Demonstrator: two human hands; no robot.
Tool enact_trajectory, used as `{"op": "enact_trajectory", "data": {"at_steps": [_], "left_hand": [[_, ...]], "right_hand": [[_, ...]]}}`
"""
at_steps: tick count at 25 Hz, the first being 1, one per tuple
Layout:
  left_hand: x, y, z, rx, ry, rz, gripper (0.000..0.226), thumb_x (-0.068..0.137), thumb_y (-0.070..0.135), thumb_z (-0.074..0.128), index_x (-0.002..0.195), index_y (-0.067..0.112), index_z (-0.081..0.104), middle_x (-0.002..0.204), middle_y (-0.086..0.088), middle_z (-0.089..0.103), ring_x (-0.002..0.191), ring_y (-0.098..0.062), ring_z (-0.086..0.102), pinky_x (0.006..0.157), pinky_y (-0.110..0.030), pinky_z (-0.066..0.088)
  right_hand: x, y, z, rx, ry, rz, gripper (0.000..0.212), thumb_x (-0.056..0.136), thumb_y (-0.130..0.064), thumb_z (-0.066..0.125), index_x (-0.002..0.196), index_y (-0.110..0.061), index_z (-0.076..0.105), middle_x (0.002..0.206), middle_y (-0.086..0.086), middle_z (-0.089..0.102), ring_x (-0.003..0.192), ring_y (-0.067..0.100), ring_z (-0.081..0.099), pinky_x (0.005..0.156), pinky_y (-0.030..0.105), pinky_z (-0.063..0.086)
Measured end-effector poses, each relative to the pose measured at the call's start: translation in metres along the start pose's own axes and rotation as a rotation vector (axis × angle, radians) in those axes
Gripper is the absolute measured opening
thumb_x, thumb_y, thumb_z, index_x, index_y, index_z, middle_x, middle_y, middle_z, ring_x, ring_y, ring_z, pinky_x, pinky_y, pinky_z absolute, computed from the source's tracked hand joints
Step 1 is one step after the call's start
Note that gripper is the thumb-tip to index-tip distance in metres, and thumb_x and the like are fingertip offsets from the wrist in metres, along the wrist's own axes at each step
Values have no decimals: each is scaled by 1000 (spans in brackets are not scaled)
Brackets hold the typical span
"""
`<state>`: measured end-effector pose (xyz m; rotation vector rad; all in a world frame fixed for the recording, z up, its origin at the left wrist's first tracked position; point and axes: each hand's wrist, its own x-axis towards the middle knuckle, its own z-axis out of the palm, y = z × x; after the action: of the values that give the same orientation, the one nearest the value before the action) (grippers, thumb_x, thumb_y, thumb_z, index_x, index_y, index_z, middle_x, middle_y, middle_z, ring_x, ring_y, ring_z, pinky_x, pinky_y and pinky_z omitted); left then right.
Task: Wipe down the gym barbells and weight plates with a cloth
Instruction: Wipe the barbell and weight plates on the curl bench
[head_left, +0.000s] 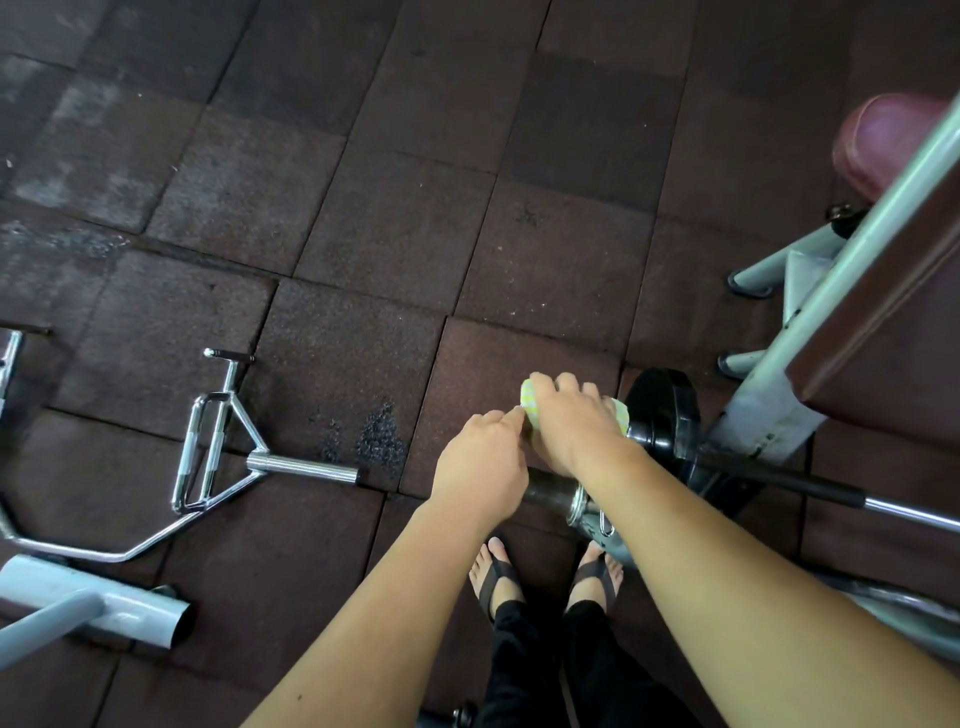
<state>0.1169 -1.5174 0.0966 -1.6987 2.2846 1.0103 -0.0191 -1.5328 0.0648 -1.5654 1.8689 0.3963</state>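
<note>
Gripping a bunched lime-striped cloth (531, 404), the right hand (574, 423) wraps the barbell (779, 480).

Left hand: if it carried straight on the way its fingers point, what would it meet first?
The yellow-green cloth gripped by the right hand; the left hand looks almost at its edge already, though contact is unclear.

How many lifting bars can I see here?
3. A chrome bar lies on the floor, left; a second bar, its end under the cloth, carries a black plate; a third bar sits nearer the camera. Others may be hidden.
</note>
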Motion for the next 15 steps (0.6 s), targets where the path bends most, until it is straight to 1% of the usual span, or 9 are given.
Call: {"op": "enact_trajectory", "data": {"at_steps": [2,4,8,11,13,15], "left_hand": [[0,-1,0,-11,-5,-3,35,91,13,43,125,17,52,111,-3,60,107,-25,52,79,-41,50],[-1,-4,1,-17,-19,-15,39,92,13,43,129,17,50,116,-3,59,111,-25,51,83,-43,50],[-10,-6,1,-2,-33,-40,38,92,13,43,130,16,50,118,-4,60,113,-26,51,84,-42,50],[-18,-6,-10,6,-29,-47,39,92,15,43,130,15,49,119,-4,59,115,-26,51,87,-44,50],[-24,-3,-23,5,-12,-41,41,93,20,44,134,18,48,122,-3,59,117,-25,50,90,-44,50],[-31,4,-39,15,4,-7,46,93,27,48,139,22,44,125,-1,57,119,-24,47,92,-44,49]], "right_hand": [[-2,4,-1,22,5,-59,77,93,-46,62,156,-25,23,146,10,42,131,38,43,109,50,37],[-11,16,3,-2,61,-50,75,93,-49,64,153,-29,25,144,7,45,127,36,46,107,47,38],[-21,19,9,-86,158,-21,67,95,-36,64,152,-29,28,136,7,49,122,34,49,104,44,39],[-32,15,1,-81,203,-13,62,95,-25,61,151,-31,33,133,6,51,120,33,50,99,44,42],[-44,17,-7,-1,201,-25,57,96,-24,60,149,-32,38,134,5,52,120,33,52,98,45,45],[-63,19,-20,191,183,-46,51,97,-25,61,145,-31,45,133,4,56,120,32,56,97,42,48]]}}
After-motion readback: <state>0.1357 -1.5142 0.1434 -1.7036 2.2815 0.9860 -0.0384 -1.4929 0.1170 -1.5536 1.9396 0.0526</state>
